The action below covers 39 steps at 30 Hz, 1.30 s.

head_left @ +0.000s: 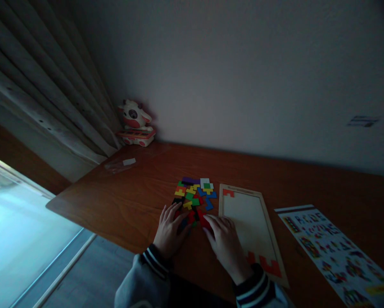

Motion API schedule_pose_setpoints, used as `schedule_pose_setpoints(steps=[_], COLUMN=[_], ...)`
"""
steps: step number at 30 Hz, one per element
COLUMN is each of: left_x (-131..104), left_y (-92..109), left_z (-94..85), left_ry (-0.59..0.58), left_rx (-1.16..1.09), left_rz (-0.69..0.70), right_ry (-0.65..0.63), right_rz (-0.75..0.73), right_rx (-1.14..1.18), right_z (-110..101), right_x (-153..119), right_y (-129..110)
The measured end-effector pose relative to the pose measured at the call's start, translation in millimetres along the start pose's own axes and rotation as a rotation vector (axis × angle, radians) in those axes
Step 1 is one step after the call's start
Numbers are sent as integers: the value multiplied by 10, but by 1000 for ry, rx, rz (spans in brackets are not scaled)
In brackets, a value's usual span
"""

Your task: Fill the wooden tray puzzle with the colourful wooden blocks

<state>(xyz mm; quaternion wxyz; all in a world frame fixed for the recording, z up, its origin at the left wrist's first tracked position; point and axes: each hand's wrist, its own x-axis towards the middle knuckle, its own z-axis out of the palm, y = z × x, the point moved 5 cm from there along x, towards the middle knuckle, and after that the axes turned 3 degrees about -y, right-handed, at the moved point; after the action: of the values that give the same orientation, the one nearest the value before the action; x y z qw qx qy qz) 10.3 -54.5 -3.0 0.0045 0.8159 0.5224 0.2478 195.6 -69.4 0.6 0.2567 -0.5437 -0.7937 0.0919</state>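
Note:
Colourful flat puzzle pieces lie in a loose heap on the wooden table. My left hand rests at the near left side of the heap, fingers apart and touching the pieces there. At its near right side, my right hand pinches a red puzzle piece between thumb and fingers, partly hidden by them. Just right of the heap lies a shallow wooden puzzle tray. One red piece sits in its far left corner, and more red pieces lie along its near end, partly behind my right hand.
A printed sheet with coloured pattern pictures lies right of the tray. A toy cow with a keyboard stands at the back left, by the curtain. Clear plastic wrapping lies near the table's left edge. The wall borders the back.

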Motion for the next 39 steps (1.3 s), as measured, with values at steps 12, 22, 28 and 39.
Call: schedule_pose_setpoints(steps=[12, 22, 28, 39], left_x=[10, 8, 2, -3], left_y=[37, 31, 42, 40], left_z=[-97, -104, -103, -88], left_ry=[48, 70, 71, 75], left_rx=[-123, -108, -107, -117], left_rz=[-17, 22, 29, 59], right_ry=[-79, -82, -77, 40], right_rz=[6, 9, -9, 69], right_rx=[133, 267, 326, 353], right_z=[-12, 8, 31, 128], right_x=[164, 176, 150, 57], right_y=[20, -18, -36, -93])
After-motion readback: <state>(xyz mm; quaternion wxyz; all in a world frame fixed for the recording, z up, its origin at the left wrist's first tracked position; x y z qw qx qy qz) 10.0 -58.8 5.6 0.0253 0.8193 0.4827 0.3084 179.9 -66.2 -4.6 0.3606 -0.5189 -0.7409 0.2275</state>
